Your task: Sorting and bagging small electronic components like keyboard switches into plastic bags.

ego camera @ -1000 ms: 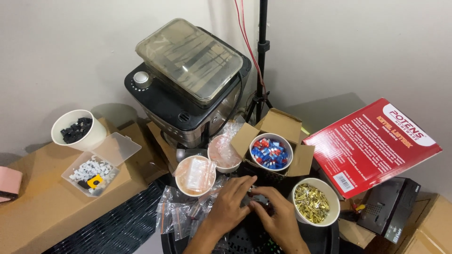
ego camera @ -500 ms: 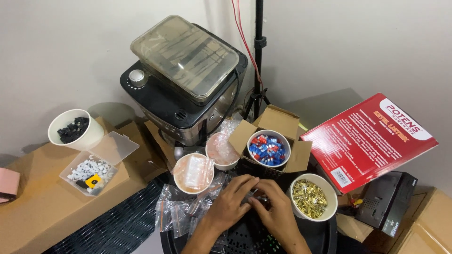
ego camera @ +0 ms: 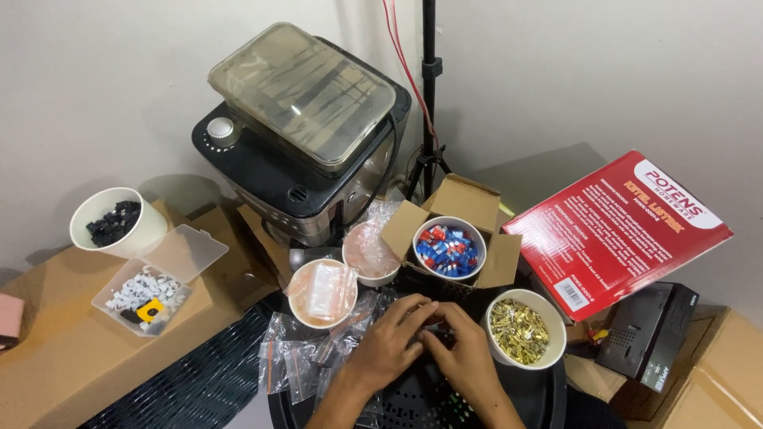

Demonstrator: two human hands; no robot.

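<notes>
Close together, left hand (ego camera: 389,345) and right hand (ego camera: 465,361) meet over a black perforated tray (ego camera: 548,397), fingers pinched on a small dark part (ego camera: 433,327); whether it is truly clamped, cannot tell. Step in hand looks like fitting a small piece; next move likely calls for a brass terminal from the white cup (ego camera: 519,330) just right. Clear zip bags (ego camera: 298,361) lie left. Red rectangular box (ego camera: 616,230) leans far right; brown carton (ego camera: 469,210) holds cup of blue-red pieces (ego camera: 447,249).

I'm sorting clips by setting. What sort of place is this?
Probably a makeshift home workbench for sorting or packing small parts: cups of brass pieces and blue-and-red pieces, small plastic bags, cardboard boxes.
</notes>
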